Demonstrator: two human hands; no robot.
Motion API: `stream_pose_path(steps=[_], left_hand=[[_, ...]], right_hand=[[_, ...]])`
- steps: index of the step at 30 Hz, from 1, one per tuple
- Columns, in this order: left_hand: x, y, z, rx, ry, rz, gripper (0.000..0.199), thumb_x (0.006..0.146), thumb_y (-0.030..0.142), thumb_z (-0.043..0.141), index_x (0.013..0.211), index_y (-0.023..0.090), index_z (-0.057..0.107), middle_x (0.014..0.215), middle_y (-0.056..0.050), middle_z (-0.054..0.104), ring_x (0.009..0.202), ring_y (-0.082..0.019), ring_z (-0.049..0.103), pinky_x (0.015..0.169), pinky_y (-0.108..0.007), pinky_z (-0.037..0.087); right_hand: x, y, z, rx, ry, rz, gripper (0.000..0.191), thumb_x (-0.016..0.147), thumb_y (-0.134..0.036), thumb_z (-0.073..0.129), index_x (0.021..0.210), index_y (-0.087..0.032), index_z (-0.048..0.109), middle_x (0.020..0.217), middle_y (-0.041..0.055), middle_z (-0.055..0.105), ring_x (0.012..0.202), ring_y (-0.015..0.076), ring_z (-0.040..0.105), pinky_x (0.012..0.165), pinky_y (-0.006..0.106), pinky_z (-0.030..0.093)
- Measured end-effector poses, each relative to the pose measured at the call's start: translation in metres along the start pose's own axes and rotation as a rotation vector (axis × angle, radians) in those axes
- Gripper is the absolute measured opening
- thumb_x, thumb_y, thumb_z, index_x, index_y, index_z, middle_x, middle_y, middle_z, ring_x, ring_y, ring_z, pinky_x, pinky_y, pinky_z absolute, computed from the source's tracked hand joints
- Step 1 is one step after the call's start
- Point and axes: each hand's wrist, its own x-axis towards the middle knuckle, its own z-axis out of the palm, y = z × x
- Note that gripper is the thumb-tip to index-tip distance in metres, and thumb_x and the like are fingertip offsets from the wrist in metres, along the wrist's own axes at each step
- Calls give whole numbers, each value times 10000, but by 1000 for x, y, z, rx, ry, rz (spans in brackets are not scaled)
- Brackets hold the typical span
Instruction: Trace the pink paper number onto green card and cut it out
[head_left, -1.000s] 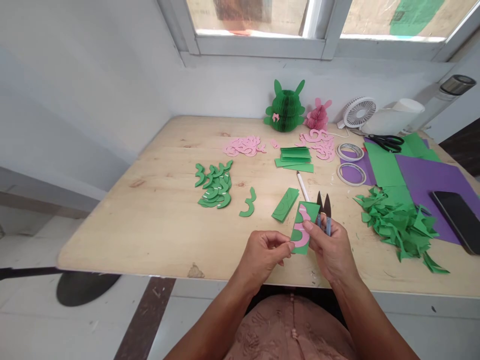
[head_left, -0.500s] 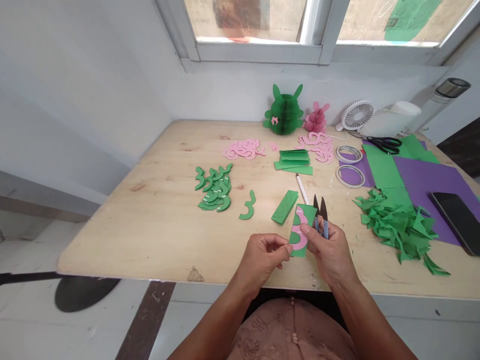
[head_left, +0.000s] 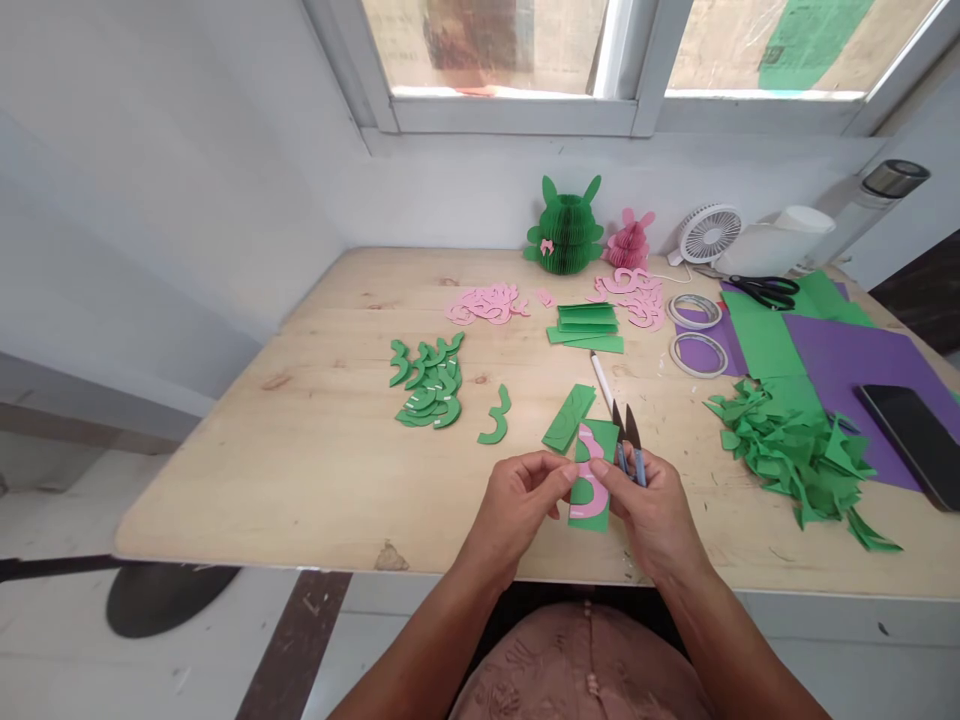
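Observation:
My left hand (head_left: 525, 500) pinches the left edge of a green paper rectangle (head_left: 582, 494) and the pink curved paper shape (head_left: 596, 497) lying on it. On the right side, my right hand (head_left: 652, 505) presses its thumb on the pink shape. The same hand also holds small snips (head_left: 631, 450), their dark blades pointing up and apart. Just behind the hands a folded green strip with a drawn outline (head_left: 568, 418) lies on the table. A single green curved cutout (head_left: 495, 415) is left of it, and a pile of green cutouts (head_left: 435, 385) sits farther left.
Behind are pink cutouts (head_left: 487, 303), stacked green strips (head_left: 587, 320), a pen (head_left: 602, 380), tape rolls (head_left: 699, 355) and paper figures (head_left: 566, 235). Green scraps (head_left: 795, 455), purple paper (head_left: 855, 370), black scissors (head_left: 765, 291) and a phone (head_left: 911, 440) lie to the right.
The green rectangle and pink shape have shifted slightly left and turned more upright. My left fingers have moved up along their edge. My right hand and the snips have moved left.

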Motion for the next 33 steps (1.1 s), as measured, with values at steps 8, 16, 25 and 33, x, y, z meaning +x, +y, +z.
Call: stream_pose_path(steps=[8,16,25,33], left_hand=[[1,0,4,22,45,19,229,695,339,674,593,135,656,543,5,568,515,-88,451,504,-192,368],[0,-13,-7,38,179,-63,221,636,329,701,548,135,643,469,24,526,434,-73,416,447,-190,325],[0,-23,-14,47,192,-122,212,630,319,705,550,136,634,433,44,496,397,-60,385,414,-183,282],[-2,-21,-14,56,218,-141,214,636,333,704,581,136,642,412,53,484,388,-58,374,423,-186,269]], right_hand=[[0,6,1,-48,-35,18,298,654,-406,768,661,-161,597,593,-40,485,527,100,412,500,225,342],[4,-7,-27,-559,4,-176,371,842,-505,501,856,-167,654,570,-33,488,496,111,418,465,224,303],[13,-8,-88,-1500,301,-606,321,856,-427,487,975,-188,664,841,74,711,680,220,634,579,287,402],[23,-11,-104,-1743,298,-751,228,850,-363,556,891,-167,666,763,73,630,764,242,569,651,317,397]])
